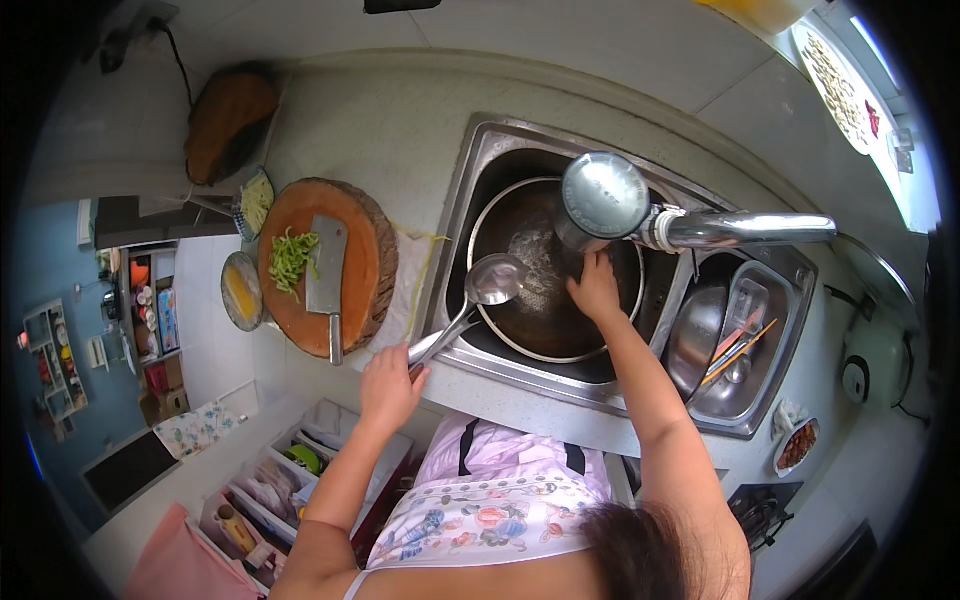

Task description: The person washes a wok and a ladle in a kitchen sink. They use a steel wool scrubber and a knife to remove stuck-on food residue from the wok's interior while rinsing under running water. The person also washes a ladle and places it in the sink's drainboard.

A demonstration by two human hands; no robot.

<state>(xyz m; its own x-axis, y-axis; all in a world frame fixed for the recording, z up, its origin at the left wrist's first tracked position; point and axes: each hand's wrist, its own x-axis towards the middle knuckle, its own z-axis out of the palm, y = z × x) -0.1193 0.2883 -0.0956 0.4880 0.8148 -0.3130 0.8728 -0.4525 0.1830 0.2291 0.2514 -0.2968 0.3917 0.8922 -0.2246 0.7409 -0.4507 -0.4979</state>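
My left hand (391, 386) is closed around the handle of a metal ladle (495, 280), whose bowl hangs over the near-left rim of a dark wok (551, 330). A pale pan handle (444, 339) runs into the same hand. The wok sits in the left basin of a stainless steel sink (459, 176), with some water or wet sheen at its bottom. My right hand (598, 289) reaches over the wok, just under the round faucet head (604, 196). Its fingertips are partly hidden there, so what they touch is unclear.
Left of the sink, a cleaver (327, 262) and shredded green vegetable (291, 259) lie on a round wooden chopping board (367, 300). The right basin holds a metal bowl (697, 334) and utensils. The chrome faucet pipe (750, 229) crosses above the sink. Open drawers (277, 480) lie lower left.
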